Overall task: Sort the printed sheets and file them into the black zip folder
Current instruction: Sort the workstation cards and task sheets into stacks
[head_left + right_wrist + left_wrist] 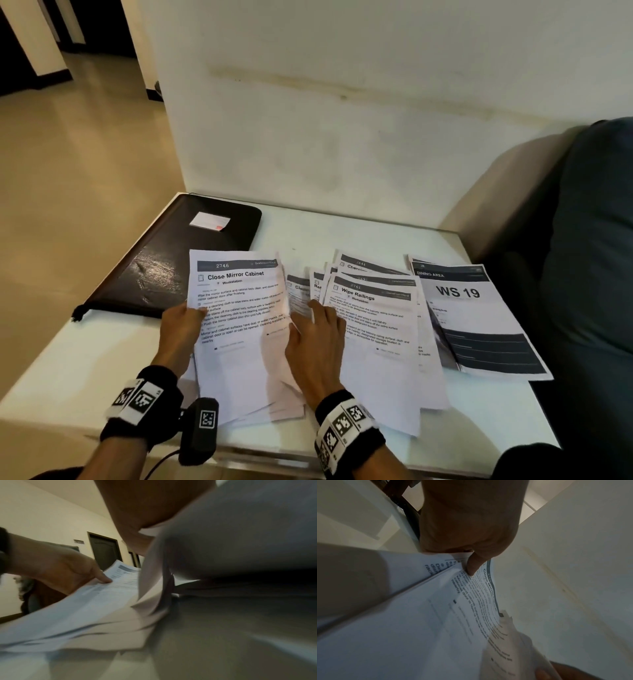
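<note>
- A black zip folder [178, 253] lies closed at the far left corner of the white table [85, 359], its long axis running from the near left edge away toward the wall [342, 137]; a small white label [209, 220] sits on its cover.
- Just right of the folder's near end, the left hand [181, 329] pinches the left edge of a sheaf of printed sheets topped by "Close Mirror Cabinet" [239, 308], thumb on the printed face, the sheaf raised off the table.
- The right hand [317, 346] rests at the sheaf's right edge with fingers spread and fairly straight over a curled loose sheet [299, 298]; whether it pinches that sheet cannot be told.
- Further right a fanned pile headed "Wipe Railings" [373, 325] overlaps a darker stack marked "WS 19" [479, 325], which lies beside a sofa [582, 240].
- The folder lies up and left of the held sheaf, so the left hand is judged nearer for filing; sorting looks unfinished, and the folder must be unzipped first.
- Only the left wrist view shows the thumb [473, 563] clamping several layered pages; only the right wrist view shows sheets bowing up under the right hand, though blurred.
</note>
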